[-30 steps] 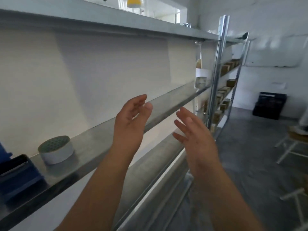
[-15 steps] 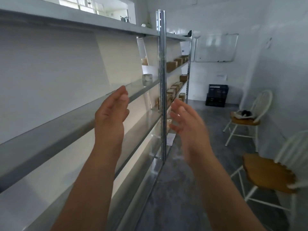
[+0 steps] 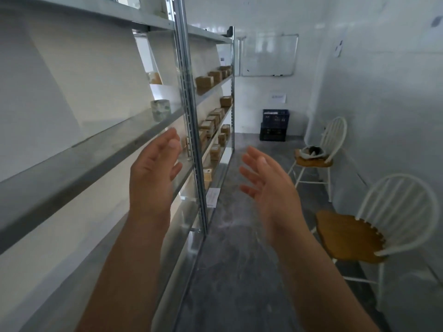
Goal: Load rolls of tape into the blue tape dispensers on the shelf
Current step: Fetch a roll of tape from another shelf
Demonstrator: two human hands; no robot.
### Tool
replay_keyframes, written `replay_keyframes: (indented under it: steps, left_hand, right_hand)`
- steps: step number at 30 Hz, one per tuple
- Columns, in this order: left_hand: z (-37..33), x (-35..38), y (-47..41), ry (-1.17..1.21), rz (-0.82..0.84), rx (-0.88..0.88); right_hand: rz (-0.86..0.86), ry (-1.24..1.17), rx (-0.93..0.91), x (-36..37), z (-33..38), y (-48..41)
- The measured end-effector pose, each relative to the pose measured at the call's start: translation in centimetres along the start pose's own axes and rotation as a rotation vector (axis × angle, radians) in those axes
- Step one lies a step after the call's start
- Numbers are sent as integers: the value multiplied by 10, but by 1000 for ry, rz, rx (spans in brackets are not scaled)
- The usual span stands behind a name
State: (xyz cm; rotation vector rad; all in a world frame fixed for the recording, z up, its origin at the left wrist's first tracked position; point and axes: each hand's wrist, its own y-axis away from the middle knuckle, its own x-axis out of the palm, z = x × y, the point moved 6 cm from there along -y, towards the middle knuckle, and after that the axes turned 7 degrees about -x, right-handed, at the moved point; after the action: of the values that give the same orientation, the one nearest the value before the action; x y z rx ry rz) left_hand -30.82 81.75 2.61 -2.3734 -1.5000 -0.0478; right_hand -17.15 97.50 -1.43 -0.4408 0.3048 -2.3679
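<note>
- Left hand (image 3: 153,168) and right hand (image 3: 268,180) are raised in front of the shelf (image 3: 72,164), both spread and holding nothing.
- A second ago a blue dispenser and a tape roll sat at the shelf's near left end; the view has since swung right, and both are out of frame.
- Only one tape roll (image 3: 160,110) shows now (far along the shelf's front edge, just before the steel upright (image 3: 189,111)).
- No blue dispenser visible.
- Judgement: the person is between loads, likely going for that far roll; loading unfinished.
</note>
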Motion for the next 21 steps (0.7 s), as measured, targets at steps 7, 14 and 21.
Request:
replay_keyframes:
  steps: [7, 14, 21]
  left_hand:
    - [45, 26, -119, 22, 95, -17]
    - [93, 60, -228, -14, 162, -84]
    - [125, 109, -304, -1, 201, -99]
  right_hand:
    - [-65, 11, -4, 7, -48, -112]
    - [-131, 36, -14, 5, -84, -216]
    - [-155, 48, -22, -22, -103, -304]
